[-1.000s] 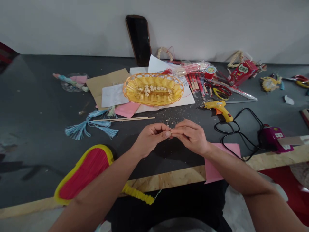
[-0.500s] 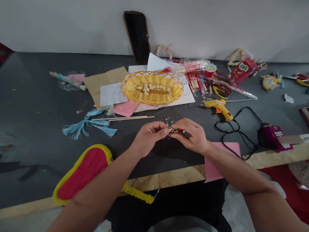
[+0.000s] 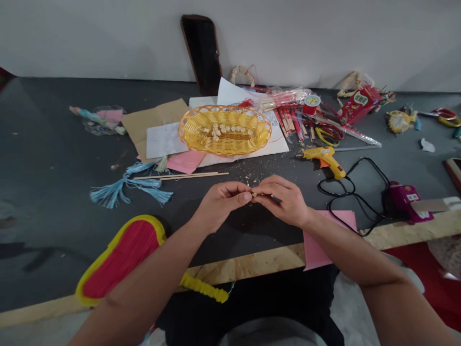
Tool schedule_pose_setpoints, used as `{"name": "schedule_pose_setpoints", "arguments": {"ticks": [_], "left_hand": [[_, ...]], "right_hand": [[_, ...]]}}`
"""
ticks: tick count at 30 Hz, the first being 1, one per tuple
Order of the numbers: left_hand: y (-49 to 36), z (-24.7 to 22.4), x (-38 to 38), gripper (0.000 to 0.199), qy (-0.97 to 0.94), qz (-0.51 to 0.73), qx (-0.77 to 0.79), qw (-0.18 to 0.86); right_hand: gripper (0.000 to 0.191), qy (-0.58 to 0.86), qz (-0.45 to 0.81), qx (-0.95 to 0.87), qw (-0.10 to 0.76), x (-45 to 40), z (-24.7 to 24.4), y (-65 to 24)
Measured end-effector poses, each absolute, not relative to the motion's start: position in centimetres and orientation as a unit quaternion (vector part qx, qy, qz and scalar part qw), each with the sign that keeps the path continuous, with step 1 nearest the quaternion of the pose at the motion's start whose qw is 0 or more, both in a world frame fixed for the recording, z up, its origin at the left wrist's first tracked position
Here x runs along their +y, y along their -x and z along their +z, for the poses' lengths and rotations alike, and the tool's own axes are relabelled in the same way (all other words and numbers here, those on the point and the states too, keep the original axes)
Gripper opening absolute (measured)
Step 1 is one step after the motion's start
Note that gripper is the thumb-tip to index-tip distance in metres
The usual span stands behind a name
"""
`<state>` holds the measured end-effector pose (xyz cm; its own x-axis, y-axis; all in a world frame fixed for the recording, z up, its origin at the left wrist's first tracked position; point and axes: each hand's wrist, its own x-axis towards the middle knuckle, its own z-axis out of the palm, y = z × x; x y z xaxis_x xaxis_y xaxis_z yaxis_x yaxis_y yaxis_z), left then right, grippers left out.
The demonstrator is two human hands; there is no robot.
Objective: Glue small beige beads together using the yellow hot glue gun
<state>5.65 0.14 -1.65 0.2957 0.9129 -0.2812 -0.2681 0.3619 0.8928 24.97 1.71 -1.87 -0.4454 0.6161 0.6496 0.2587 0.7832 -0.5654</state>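
My left hand (image 3: 224, 204) and my right hand (image 3: 283, 199) meet fingertip to fingertip over the dark table, in front of the basket. Between them they pinch a small pale beaded piece (image 3: 255, 194), mostly covered by the fingers. Pale crumbs lie on the table around the fingertips. Behind the hands stands a yellow woven basket (image 3: 230, 144) with a row of small cream clusters (image 3: 234, 129) inside. A yellow glue gun (image 3: 326, 158) lies to the right of my right hand.
Two thin sticks (image 3: 194, 176), a blue tassel (image 3: 124, 187) and a red fan with yellow edging (image 3: 124, 254) lie to the left. A black cord runs near a purple box (image 3: 406, 202) at right. A phone (image 3: 203, 53) leans on the wall, beside papers and red packets.
My right fingers have closed further over the small piece, so less of it shows. The whole view has shifted slightly, moving the table's things a little left.
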Motion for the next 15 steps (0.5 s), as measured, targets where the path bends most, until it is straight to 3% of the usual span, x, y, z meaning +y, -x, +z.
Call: {"name": "schedule_pose_setpoints", "arguments": {"ticks": [15], "left_hand": [[-5.56, -1.65, 0.14, 0.026, -0.399, 0.403, 0.419, 0.709]], "right_hand": [[0.013, 0.26, 0.178, -0.841, 0.44, 1.79, -2.03, -25.09]]}}
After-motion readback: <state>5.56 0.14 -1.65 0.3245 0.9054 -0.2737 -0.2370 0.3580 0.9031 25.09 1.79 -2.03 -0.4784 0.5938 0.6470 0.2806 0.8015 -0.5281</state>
